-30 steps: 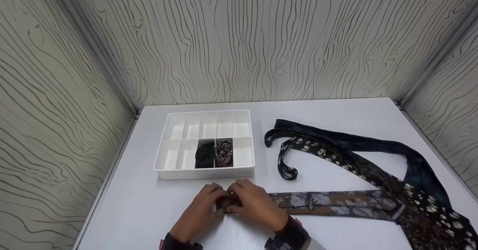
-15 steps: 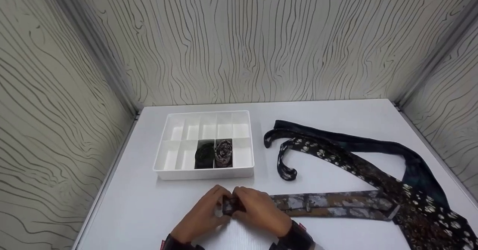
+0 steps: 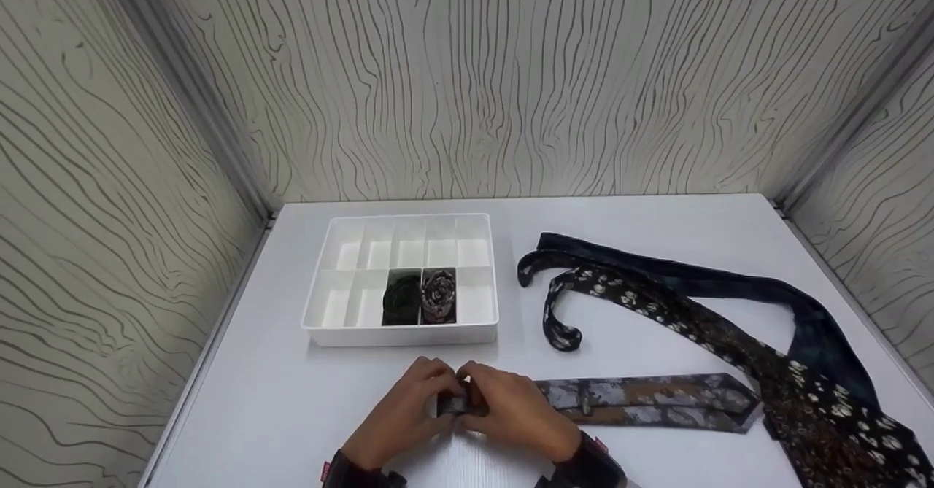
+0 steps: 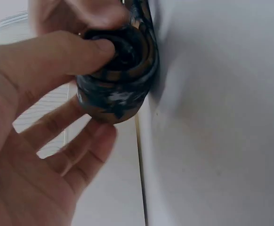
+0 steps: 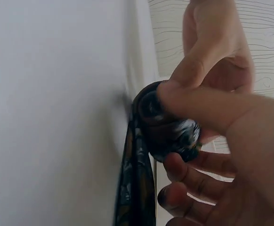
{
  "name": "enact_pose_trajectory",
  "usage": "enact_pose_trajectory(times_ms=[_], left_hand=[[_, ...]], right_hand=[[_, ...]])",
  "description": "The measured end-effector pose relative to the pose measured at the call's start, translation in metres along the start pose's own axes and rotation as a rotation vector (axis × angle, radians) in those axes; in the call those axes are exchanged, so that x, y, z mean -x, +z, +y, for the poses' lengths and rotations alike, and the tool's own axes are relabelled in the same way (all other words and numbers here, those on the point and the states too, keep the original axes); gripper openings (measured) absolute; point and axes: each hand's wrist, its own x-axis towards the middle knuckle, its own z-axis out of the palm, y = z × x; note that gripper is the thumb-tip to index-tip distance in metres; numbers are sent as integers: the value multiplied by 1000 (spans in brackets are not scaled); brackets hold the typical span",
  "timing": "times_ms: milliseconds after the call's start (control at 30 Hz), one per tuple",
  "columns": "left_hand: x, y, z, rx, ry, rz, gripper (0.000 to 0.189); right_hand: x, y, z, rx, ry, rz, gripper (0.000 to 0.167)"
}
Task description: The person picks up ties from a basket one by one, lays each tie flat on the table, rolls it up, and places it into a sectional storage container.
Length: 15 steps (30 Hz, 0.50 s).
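A grey and brown patterned necktie [image 3: 649,397] lies flat to the right of the hands, and its near end is wound into a coil. My left hand [image 3: 405,415] pinches the coiled part [image 4: 120,96] with the thumb on the spiral side and fingers on the opposite side. From the other side my right hand [image 3: 518,415] grips the same coil, its thumb pressed on the spiral in the right wrist view and its fingertips [image 5: 176,165] against the roll. In the head view the hands mostly hide the coil.
A white divided tray [image 3: 401,337] stands behind the hands. Two of its front compartments hold a dark green rolled tie [image 3: 402,300] and a patterned rolled tie [image 3: 438,297]. On the right lie a dark blue-green tie [image 3: 824,327] and a black floral tie [image 3: 675,316], overlapping.
The pointed flat end of the grey and brown necktie has slid left toward the hands. Both hands stay at the coil, their fingers shifting slightly around it. The tray and other ties have not moved.
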Motion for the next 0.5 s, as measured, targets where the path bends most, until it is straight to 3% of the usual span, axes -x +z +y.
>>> enact_pose_trajectory(times_ms=[100, 300, 500], left_hand=[[-1, 1, 2, -15, -6, -19, 33], [-2, 0, 4, -69, -1, -14, 29], [-1, 0, 6, -87, -2, -26, 38]], right_hand=[[1, -1, 2, -2, 9, -12, 40], [4, -4, 4, -12, 30, -29, 47], [7, -7, 5, -22, 43, -59, 47]])
